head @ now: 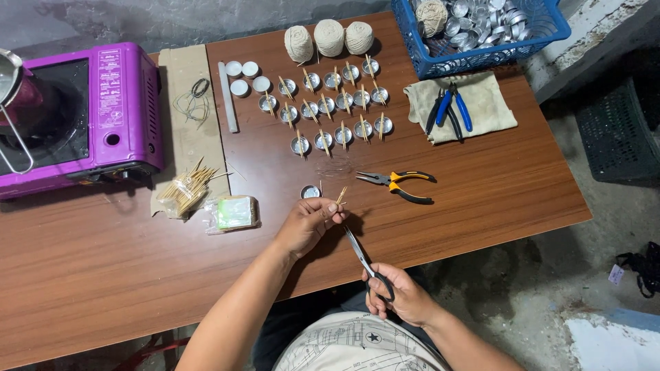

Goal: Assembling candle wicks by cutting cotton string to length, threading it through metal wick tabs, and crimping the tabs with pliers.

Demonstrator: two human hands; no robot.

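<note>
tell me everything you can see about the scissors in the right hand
The scissors are slim, with bright metal blades and dark loop handles. The right hand holds them by the handles, fingers through the loops, in front of the person's body at the near table edge. The blades look nearly closed and point up and away toward the left hand, which pinches small wooden sticks. The tips stop just short of that hand. Only the right hand touches the scissors.
</note>
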